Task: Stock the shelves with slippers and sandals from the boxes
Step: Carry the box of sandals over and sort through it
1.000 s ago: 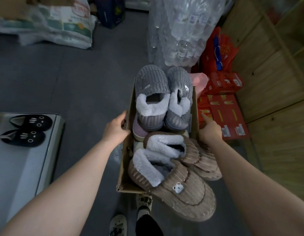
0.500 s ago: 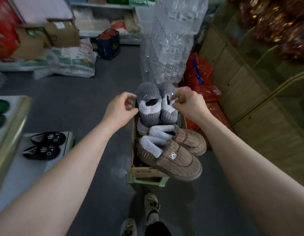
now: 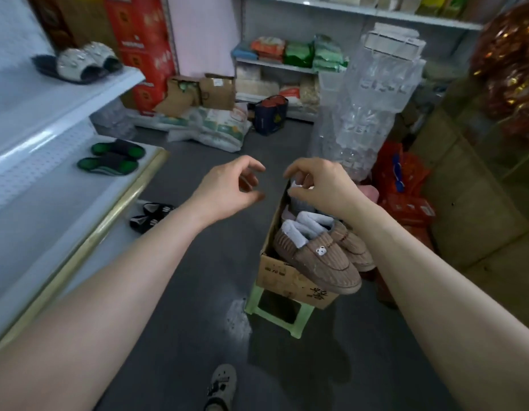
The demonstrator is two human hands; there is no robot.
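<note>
A cardboard box [image 3: 289, 277] sits on a pale green stool [image 3: 254, 301] on the floor. A pair of brown corduroy slippers [image 3: 322, 256] with white fleece lies on top of the box at its near end. My right hand [image 3: 322, 188] is over the far end, where its curled fingertips pinch the white fleece of a grey slipper [image 3: 298, 200] that it mostly hides. My left hand [image 3: 227, 188] hovers just left of the box with loosely curled fingers and holds nothing. White shelves [image 3: 49, 179] stand on the left.
The shelves hold silver-strapped sandals [image 3: 79, 62], green-and-black sandals [image 3: 112, 158] and black slippers [image 3: 150, 216]. A wrapped stack of water bottles [image 3: 364, 114] and red packages [image 3: 405, 185] stand behind the box. A wooden unit [image 3: 476, 203] lines the right. My shoe [image 3: 221, 387] is below.
Both hands let go of the box sides and rose. The view lifted from the box to the shelves and the back of the room.
</note>
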